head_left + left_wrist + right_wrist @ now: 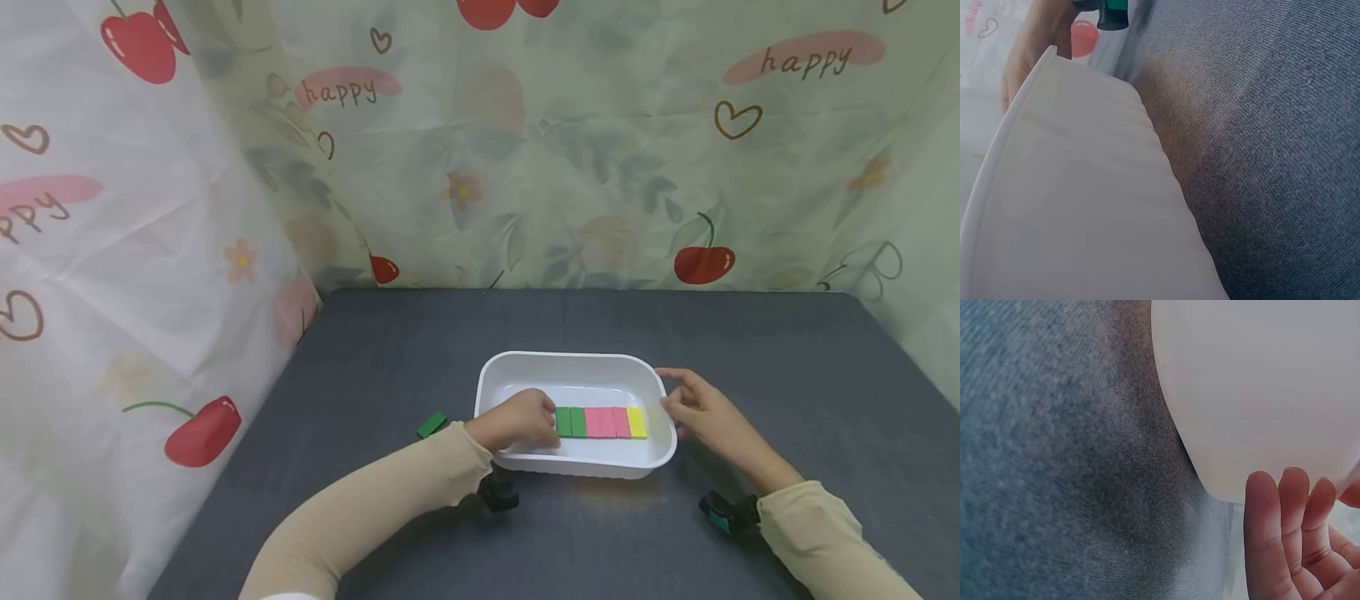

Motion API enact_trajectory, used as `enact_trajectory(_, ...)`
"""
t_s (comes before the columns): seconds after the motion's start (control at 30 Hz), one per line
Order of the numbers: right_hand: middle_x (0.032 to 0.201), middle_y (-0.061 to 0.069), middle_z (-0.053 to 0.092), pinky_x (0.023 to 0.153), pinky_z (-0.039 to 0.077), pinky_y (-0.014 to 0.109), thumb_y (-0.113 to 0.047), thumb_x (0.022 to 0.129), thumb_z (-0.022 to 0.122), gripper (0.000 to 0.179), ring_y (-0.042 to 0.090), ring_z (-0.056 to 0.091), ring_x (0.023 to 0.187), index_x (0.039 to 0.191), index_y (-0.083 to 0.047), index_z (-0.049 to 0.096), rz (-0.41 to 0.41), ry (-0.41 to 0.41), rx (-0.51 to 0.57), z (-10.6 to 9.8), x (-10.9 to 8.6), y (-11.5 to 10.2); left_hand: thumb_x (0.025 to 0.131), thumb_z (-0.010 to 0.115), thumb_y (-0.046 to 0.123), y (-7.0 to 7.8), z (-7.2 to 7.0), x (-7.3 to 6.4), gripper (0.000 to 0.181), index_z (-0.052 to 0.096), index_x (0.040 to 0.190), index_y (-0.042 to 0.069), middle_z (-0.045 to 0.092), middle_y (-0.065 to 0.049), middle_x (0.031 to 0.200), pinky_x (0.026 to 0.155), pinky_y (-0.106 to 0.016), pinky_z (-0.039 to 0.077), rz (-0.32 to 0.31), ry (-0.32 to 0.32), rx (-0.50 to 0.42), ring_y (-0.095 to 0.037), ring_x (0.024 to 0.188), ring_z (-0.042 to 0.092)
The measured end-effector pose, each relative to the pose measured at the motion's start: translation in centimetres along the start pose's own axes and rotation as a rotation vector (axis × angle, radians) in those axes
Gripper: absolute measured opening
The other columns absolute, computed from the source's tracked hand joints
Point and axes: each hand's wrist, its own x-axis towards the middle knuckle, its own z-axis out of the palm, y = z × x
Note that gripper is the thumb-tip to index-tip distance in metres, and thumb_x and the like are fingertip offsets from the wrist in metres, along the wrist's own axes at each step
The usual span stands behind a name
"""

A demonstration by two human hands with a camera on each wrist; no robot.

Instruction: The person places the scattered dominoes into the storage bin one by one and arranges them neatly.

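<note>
A white tray point(592, 467) rests on the dark table. Inside it a row of small tiles runs left to right: green tiles point(570, 422), pink tiles point(607, 422), then a yellow tile point(637, 422). My left hand point(521, 419) reaches over the tray's left part, fingers bent down right at the leftmost green tile; I cannot tell whether they pinch a tile, as the hand hides it. My right hand point(697, 408) is at the tray's right end. In the right wrist view its fingers point(1263, 519) lie fairly straight along the outer wall.
Outside the tray, a loose green tile point(432, 424) lies on the table just beyond the left forearm. Each wrist carries a small black device, such as the left one point(498, 493). A patterned cloth point(555, 167) hangs along the table's back and left.
</note>
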Motion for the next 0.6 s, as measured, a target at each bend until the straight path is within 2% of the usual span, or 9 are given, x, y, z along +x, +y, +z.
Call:
enact_trajectory(0.27, 0.087, 0.011, 0.054, 0.069, 0.054, 0.031, -0.019, 0.098, 0.053, 0.054, 0.022, 0.055, 0.084, 0.145, -0.002, 0.033, 0.006, 0.005, -0.008, 0.1, 0.1, 0.1, 0.070, 0.078, 0.002, 0.1, 0.1, 0.1, 0.048, 0.061, 0.115, -0.004, 0.068, -0.007, 0.098, 0.080, -0.025, 0.048, -0.017, 0.006, 0.002, -0.011, 0.081, 0.055)
enact_trajectory(0.4, 0.088, 0.011, 0.056, 0.070, 0.055, 0.031, -0.020, 0.098, 0.054, 0.055, 0.022, 0.056, 0.085, 0.146, -0.003, 0.033, 0.009, 0.008, -0.011, 0.2, 0.1, 0.2, 0.070, 0.079, 0.003, 0.0, -0.3, 0.0, 0.049, 0.061, 0.115, -0.004, 0.069, -0.007, 0.097, 0.077, -0.024, 0.049, 0.001, 0.005, -0.020, -0.011, 0.081, 0.057)
enact_trajectory(0.5, 0.088, 0.011, 0.056, 0.070, 0.055, 0.031, -0.020, 0.098, 0.054, 0.055, 0.022, 0.056, 0.085, 0.146, -0.003, 0.033, 0.009, 0.008, -0.009, 0.2, 0.0, 0.2, 0.070, 0.078, 0.001, 0.2, -1.3, -0.3, 0.052, 0.060, 0.118, -0.006, 0.069, -0.011, 0.099, 0.076, -0.025, 0.050, 0.030, 0.011, -0.103, -0.014, 0.082, 0.060)
enact_trajectory(0.6, 0.089, 0.011, 0.057, 0.070, 0.055, 0.031, -0.021, 0.098, 0.054, 0.055, 0.022, 0.056, 0.085, 0.146, -0.003, 0.032, 0.010, 0.008, -0.005, 0.1, 0.0, 0.3, 0.074, 0.077, 0.002, 0.7, -3.4, -1.2, 0.055, 0.057, 0.125, -0.004, 0.066, -0.015, 0.108, 0.079, -0.029, 0.051, 0.060, 0.015, -0.212, -0.017, 0.088, 0.062)
